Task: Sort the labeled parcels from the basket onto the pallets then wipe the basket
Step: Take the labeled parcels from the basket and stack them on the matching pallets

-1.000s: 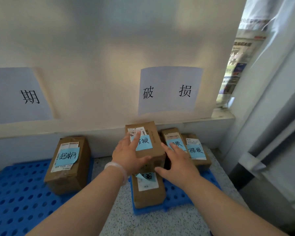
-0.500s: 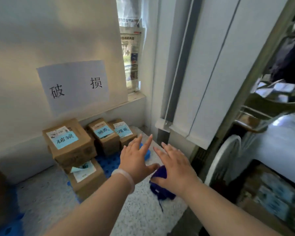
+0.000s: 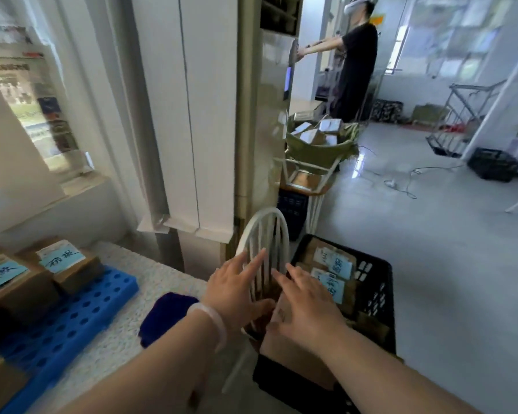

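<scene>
Sitting just beyond the right hand [image 3: 307, 309], black basket [image 3: 378, 294] of labeled parcels [image 3: 331, 277].

Bare arms, one pale bangle.
The left forearm [image 3: 150, 363] and right forearm [image 3: 386, 375] are uncovered as far back as can be seen, and the left hand [image 3: 237, 294] and right hand [image 3: 305, 309] are bare as well. A smooth, milky-white bangle [image 3: 213, 321], plain and rounded, circles the left wrist.
</scene>
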A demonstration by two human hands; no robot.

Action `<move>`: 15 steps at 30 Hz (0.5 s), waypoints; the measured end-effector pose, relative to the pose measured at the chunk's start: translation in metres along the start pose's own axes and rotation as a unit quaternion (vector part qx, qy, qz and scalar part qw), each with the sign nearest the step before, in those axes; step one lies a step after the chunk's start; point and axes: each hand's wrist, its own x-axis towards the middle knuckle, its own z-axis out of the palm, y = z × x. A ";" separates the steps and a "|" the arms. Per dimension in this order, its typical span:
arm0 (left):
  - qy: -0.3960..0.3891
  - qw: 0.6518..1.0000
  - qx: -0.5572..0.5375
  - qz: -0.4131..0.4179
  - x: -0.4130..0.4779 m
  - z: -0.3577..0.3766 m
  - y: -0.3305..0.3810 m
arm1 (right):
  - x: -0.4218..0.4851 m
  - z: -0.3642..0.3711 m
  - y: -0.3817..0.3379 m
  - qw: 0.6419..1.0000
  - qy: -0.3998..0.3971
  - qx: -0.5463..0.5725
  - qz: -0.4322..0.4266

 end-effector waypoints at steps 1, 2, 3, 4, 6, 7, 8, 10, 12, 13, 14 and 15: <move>-0.007 1.000 -0.006 0.000 0.007 0.008 0.015 | -0.006 -0.003 0.019 1.000 -0.008 0.003 0.014; -0.018 1.000 -0.010 0.001 0.014 0.016 0.030 | -0.011 -0.008 0.038 1.000 -0.012 0.007 0.025; -0.033 0.999 -0.012 0.003 0.019 0.025 0.044 | -0.015 -0.011 0.058 0.999 -0.011 0.012 0.034; -0.048 0.999 -0.012 0.005 0.025 0.035 0.057 | -0.020 -0.014 0.077 0.999 -0.007 0.016 0.044; -0.073 0.997 -0.019 -0.003 0.034 0.052 0.078 | -0.026 -0.018 0.112 0.997 -0.010 0.025 0.072; -0.083 0.996 -0.023 -0.013 0.038 0.060 0.085 | -0.029 -0.019 0.128 0.996 -0.017 0.028 0.084; -0.093 0.995 -0.026 -0.026 0.042 0.068 0.090 | -0.031 -0.017 0.142 0.995 -0.027 0.030 0.091; -0.111 0.992 -0.031 -0.054 0.048 0.083 0.096 | -0.032 -0.011 0.165 0.993 -0.048 0.040 0.100; -0.126 0.988 -0.034 -0.084 0.051 0.096 0.098 | -0.032 -0.004 0.182 0.990 -0.075 0.058 0.106; -0.134 0.985 -0.035 -0.099 0.052 0.100 0.098 | -0.031 0.001 0.188 0.988 -0.089 0.067 0.107; -0.140 0.983 -0.035 -0.112 0.052 0.104 0.097 | -0.030 0.005 0.192 0.986 -0.104 0.077 0.108; -0.145 0.981 -0.033 -0.124 0.052 0.108 0.095 | -0.029 0.009 0.195 0.983 -0.121 0.086 0.108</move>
